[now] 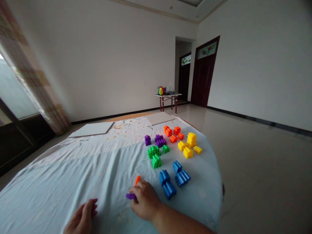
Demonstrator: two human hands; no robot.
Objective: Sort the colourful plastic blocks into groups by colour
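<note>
Cloth (44, 191) spreads wide leftward; its curved right edge runs beyond the blue blocks (169, 189). The right hand (145, 200), palm down, pinches a purple piece (130, 196), an orange piece (137, 179) by its fingers. The left hand (82, 217) lies loosely curled, nothing visible within.

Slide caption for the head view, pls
Right hand at a purple plastic piece, left of blue tube clusters on a pale-blue tablecloth.

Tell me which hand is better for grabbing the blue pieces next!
Probably the right hand: it is beside the blue pieces, while the left hand is farther off. But the right seems to hold a purple piece, so it may need to let go first.
</note>
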